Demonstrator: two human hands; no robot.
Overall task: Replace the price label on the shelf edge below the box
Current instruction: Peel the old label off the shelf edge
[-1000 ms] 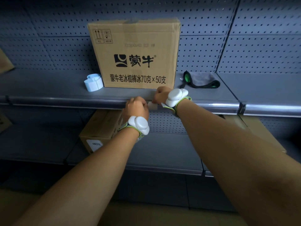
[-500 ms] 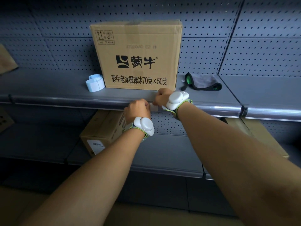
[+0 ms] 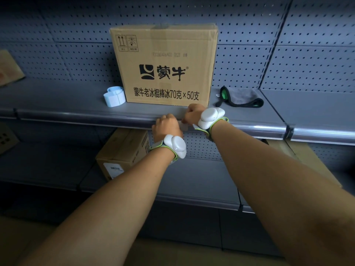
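My left hand (image 3: 166,126) and right hand (image 3: 193,114) are curled at the shelf edge (image 3: 249,129), directly below the box (image 3: 165,64). Both pinch the pale price label (image 3: 184,126) between them. Box contents not visible. A label roll (image 3: 114,96) sits just left of the box; a cloth (image 3: 240,96) lies right.

Both bare arms reach far forward, the left hand (image 3: 166,126) with curled fingers a little nearer and lower, the right hand (image 3: 192,114) also curled just to its right and close to it, and each wrist wears a white device on a green strap.
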